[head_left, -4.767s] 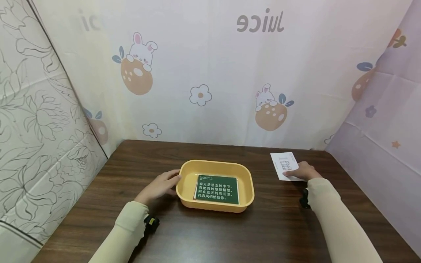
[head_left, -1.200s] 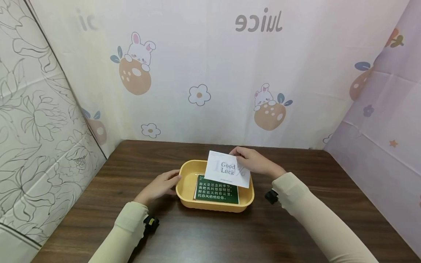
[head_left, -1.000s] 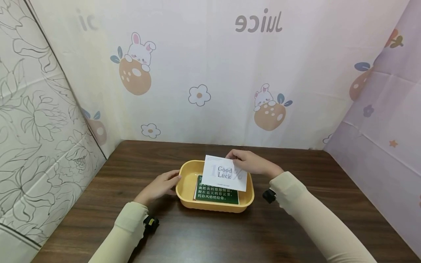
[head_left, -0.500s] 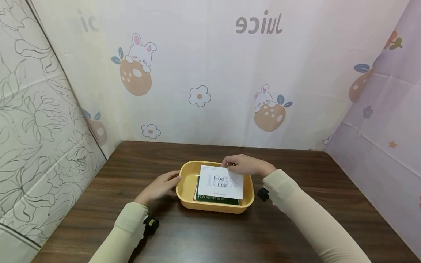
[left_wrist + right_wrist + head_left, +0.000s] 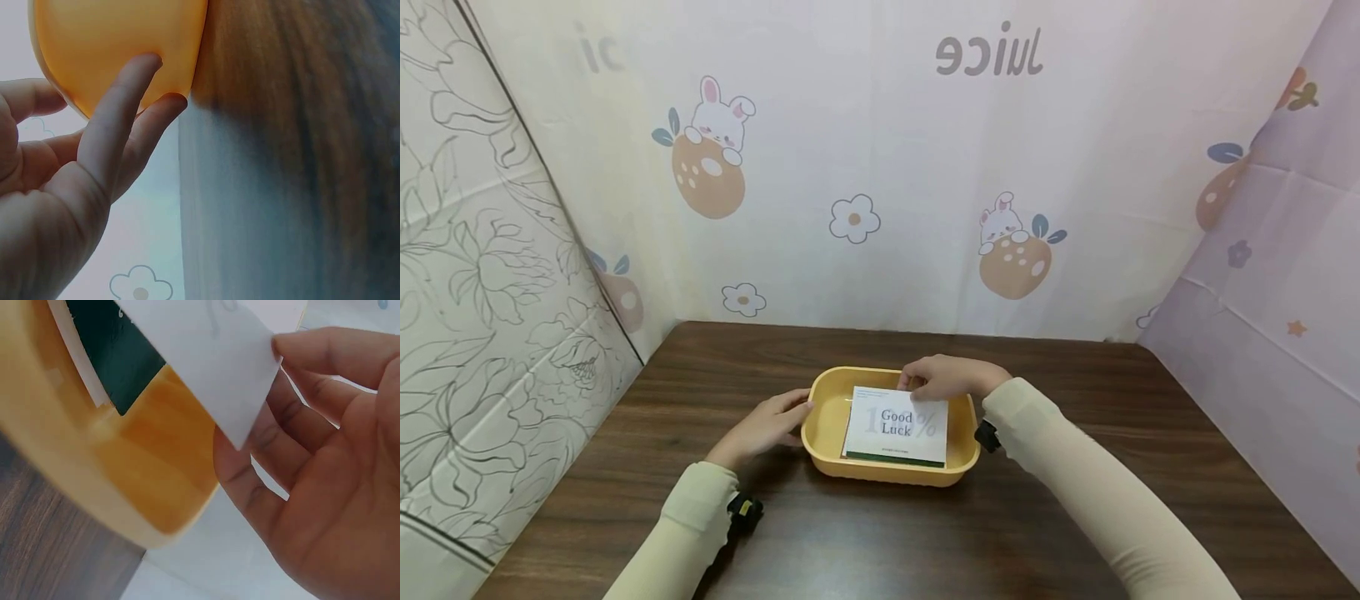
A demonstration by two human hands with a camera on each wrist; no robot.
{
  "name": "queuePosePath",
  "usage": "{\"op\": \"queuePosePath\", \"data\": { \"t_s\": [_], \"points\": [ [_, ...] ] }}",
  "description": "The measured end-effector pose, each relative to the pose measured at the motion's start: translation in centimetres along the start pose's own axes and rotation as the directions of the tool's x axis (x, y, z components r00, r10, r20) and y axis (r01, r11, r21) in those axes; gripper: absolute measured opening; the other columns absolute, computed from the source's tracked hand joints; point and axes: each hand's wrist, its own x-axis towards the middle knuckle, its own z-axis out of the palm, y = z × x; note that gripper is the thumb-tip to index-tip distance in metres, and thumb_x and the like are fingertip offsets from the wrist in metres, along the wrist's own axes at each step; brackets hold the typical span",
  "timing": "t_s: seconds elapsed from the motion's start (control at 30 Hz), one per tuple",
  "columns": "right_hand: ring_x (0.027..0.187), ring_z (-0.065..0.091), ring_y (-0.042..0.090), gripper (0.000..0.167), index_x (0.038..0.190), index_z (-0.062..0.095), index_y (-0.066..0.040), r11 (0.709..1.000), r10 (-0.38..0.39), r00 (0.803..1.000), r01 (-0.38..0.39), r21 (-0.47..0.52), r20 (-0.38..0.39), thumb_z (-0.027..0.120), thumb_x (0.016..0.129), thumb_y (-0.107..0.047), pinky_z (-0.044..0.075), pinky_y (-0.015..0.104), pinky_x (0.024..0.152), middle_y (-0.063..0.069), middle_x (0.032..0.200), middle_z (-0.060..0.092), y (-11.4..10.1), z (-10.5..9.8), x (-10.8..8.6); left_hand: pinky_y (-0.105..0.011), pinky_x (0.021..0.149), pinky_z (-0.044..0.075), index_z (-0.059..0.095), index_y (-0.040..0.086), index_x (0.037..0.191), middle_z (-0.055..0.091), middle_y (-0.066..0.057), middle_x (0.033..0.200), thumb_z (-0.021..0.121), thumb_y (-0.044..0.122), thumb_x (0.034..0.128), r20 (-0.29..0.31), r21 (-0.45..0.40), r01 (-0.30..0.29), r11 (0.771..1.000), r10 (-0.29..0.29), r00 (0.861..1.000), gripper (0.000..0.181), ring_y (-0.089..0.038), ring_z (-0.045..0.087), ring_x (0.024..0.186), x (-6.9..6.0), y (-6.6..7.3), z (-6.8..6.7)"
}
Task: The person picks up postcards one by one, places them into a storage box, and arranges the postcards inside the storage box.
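Note:
In the head view a yellow plastic basin (image 5: 826, 433) sits on the table. My right hand (image 5: 951, 377) reaches over its far right side. Thumb and fingers pinch the edge of a white card (image 5: 868, 421) printed "Good Luck". A green card (image 5: 895, 459) with white characters lies in the basin, mostly hidden below the white one. In the right wrist view the white card's corner (image 5: 231, 394) is raised above the green card (image 5: 119, 356). My left hand (image 5: 763, 429) touches the basin's left side, its extended fingers (image 5: 125, 100) against the outer wall.
The dark wooden table (image 5: 880, 542) extends around the basin. Behind it hangs a pale curtain (image 5: 880, 275) with bunny and fruit prints. A flower-patterned sheet (image 5: 512, 292) stands at the left, a lilac one (image 5: 1285, 333) at the right.
My right hand has brought the white card from the table's right side over the basin, then lowered it leftward and toward me, covering most of the green card. The left hand stays put.

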Motion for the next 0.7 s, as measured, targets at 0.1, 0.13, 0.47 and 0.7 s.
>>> {"op": "queuePosePath", "data": {
  "t_s": [0.1,0.13,0.47,0.7],
  "points": [
    [0.09,0.056,0.018,0.02,0.107,0.066,-0.021,0.999,0.032,0.999,-0.031,-0.038,0.018,0.07,0.093,-0.009,0.05,0.032,0.079,-0.003,0.095,0.062,-0.2,0.3,0.4,-0.042,0.082,0.06,0.034,-0.005,0.152,0.047,-0.03,0.143,0.044,0.023,0.1095,0.003,-0.004,0.0,1.0,0.0,1.0,0.052,-0.037,0.059,0.117,0.0,0.1,0.0],
    [0.09,0.056,0.018,0.022,0.106,0.066,-0.022,0.998,0.041,0.999,-0.04,-0.052,0.022,0.072,0.091,-0.008,0.05,0.032,0.079,-0.004,0.095,0.062,-0.3,0.4,0.5,-0.042,0.082,0.06,0.034,-0.006,0.152,0.047,-0.03,0.143,0.043,0.023,0.1095,0.006,-0.005,-0.003,1.0,0.003,1.0,0.052,-0.037,0.059,0.117,0.0,0.0,0.0],
    [0.094,0.055,0.018,0.025,0.106,0.067,-0.025,0.973,0.109,0.993,-0.098,-0.211,0.042,0.077,0.088,-0.01,0.05,0.037,0.087,-0.007,0.097,0.062,-1.3,1.2,1.3,-0.042,0.082,0.06,0.035,-0.006,0.151,0.047,-0.03,0.143,0.042,0.023,0.1098,0.02,-0.002,-0.018,1.0,0.018,1.0,0.051,-0.037,0.059,0.117,0.0,-0.1,0.0],
    [0.094,0.055,0.019,0.027,0.108,0.067,-0.025,0.963,0.141,0.989,-0.128,-0.238,0.038,0.078,0.088,-0.011,0.051,0.039,0.088,-0.006,0.099,0.063,-1.5,1.5,1.6,-0.042,0.081,0.06,0.035,-0.005,0.151,0.046,-0.029,0.144,0.043,0.023,0.1097,0.009,0.005,-0.009,1.0,0.009,1.0,0.051,-0.036,0.06,0.115,0.1,-0.2,0.0]
  ]
}}
